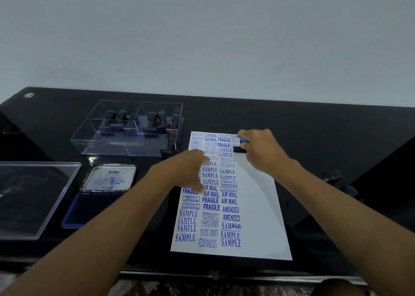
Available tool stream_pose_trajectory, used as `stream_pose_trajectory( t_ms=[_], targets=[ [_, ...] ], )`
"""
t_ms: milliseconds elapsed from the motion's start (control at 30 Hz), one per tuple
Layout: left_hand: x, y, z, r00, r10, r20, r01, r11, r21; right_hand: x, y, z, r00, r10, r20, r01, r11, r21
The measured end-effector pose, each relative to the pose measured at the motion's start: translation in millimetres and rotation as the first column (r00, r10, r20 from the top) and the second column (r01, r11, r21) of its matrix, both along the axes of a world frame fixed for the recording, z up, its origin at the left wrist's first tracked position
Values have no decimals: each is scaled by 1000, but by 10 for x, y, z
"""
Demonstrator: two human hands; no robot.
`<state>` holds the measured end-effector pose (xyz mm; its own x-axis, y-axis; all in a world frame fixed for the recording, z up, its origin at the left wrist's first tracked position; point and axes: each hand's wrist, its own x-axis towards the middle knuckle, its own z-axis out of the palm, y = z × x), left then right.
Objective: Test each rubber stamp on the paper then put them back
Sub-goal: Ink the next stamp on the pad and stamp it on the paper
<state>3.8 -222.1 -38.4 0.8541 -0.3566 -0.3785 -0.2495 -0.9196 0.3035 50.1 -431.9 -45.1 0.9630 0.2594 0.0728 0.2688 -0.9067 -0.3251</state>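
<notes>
An open ink pad point(98, 203) lies left on the tabletop point(314, 127), beside the clear box point(125, 129) of stamps. The left hand point(188, 172) presses flat, steadying the paper point(258, 205), so the right hand point(260, 149) can grip a stamp point(239, 149) at the sheet's top.

Both forearms bare to the frame edge, no sleeves, watch or rings visible on left hand point(190, 172) or right hand point(262, 148).

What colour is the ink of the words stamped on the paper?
Blue, on the white paper, seen clearly in the head view.
</notes>
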Motion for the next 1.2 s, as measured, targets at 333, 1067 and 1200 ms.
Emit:
stream_pose_trajectory(
  t_ms=[333, 1067, 1200],
  targets=[
    [17, -16, 81, 1000, 9, -28, -9, 1000, 3, -19, -2, 396, 999, -31, -32, 34, 995, 98],
    [-803, 1160, 554, 989, 143, 42, -145, 989, 40, -827, 1324, 878, 958, 275, 83, -282, 955, 94],
    [-1052, 1678, 517, 970, 239, 45, -243, 954, 173, -1057, 1906, 713, 921, 389, 23, -388, 911, 139]
  ],
)
